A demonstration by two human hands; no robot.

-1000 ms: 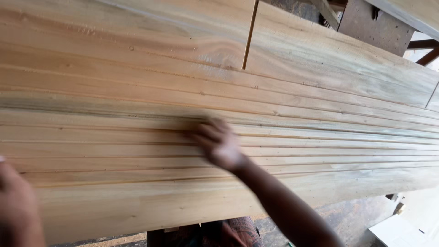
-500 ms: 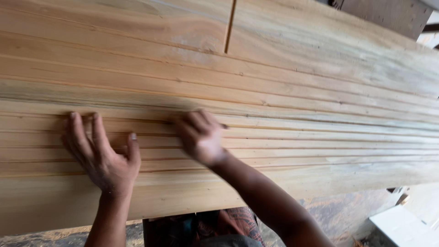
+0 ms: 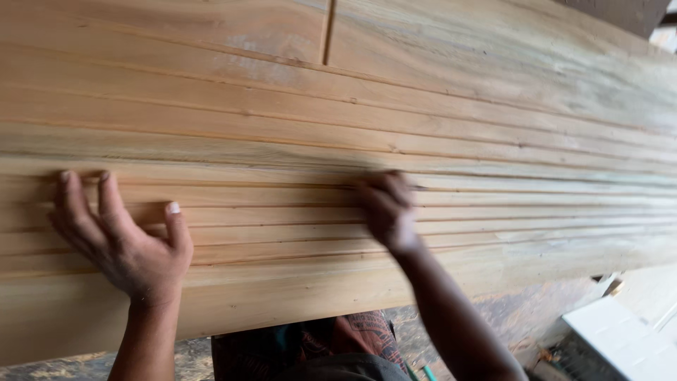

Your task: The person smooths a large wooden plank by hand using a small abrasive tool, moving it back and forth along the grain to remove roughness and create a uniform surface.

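Observation:
A stack of long pale wooden planks (image 3: 437, 106) fills most of the view, their edges forming parallel ridges that run left to right. My left hand (image 3: 120, 236) lies flat against the plank edges at the lower left, fingers spread and pointing up, holding nothing. My right hand (image 3: 386, 209) presses on the same ridged edges near the middle; it is blurred, with the fingers curled onto a plank edge, and no grip on a plank can be made out.
A vertical joint (image 3: 326, 32) splits the top boards near the upper middle. Below the planks are my patterned clothing (image 3: 352, 339), a dusty floor (image 3: 508, 317) and a white flat object (image 3: 620, 339) at the lower right.
My left hand came up from the lower left corner and settled on the plank edges. My right hand stayed on the ridges, now sitting a little further right in view.

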